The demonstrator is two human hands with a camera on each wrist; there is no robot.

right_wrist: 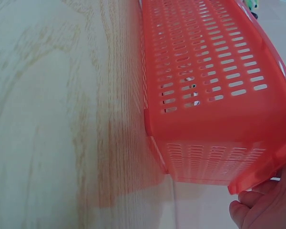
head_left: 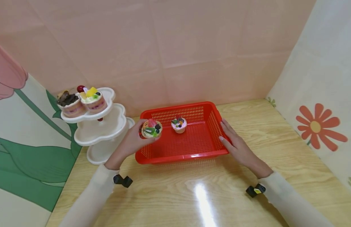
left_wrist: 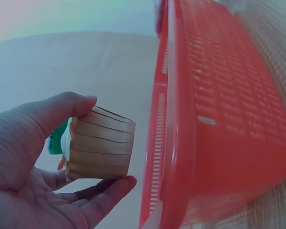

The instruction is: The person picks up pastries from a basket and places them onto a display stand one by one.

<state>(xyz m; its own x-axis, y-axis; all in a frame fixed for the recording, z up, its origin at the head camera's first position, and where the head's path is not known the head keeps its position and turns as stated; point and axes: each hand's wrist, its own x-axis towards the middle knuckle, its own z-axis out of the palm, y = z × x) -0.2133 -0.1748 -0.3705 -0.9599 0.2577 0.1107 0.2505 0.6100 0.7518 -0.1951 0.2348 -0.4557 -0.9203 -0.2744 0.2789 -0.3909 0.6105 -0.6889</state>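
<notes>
My left hand [head_left: 131,141] pinches a toy cupcake [head_left: 151,128] between thumb and fingers, over the left end of a red plastic basket [head_left: 184,156]. Fruit tops this cupcake, and its pleated tan cup [left_wrist: 102,145] faces the basket's side in the left wrist view. Inside the basket sits another cupcake [head_left: 179,126], with pink cream and berries. At the opposite end, my right hand [head_left: 238,145] holds the basket's rim, thumb over the edge. Its fingers [right_wrist: 250,207] show beneath the lip in the right wrist view.
A white three-tier stand [head_left: 96,129] is left of the basket. Its top tier carries a chocolate-topped dessert cup [head_left: 71,105] and a fruit-topped one [head_left: 93,101]. The wooden table [head_left: 164,195] meets a pink backdrop [head_left: 189,56] behind the basket.
</notes>
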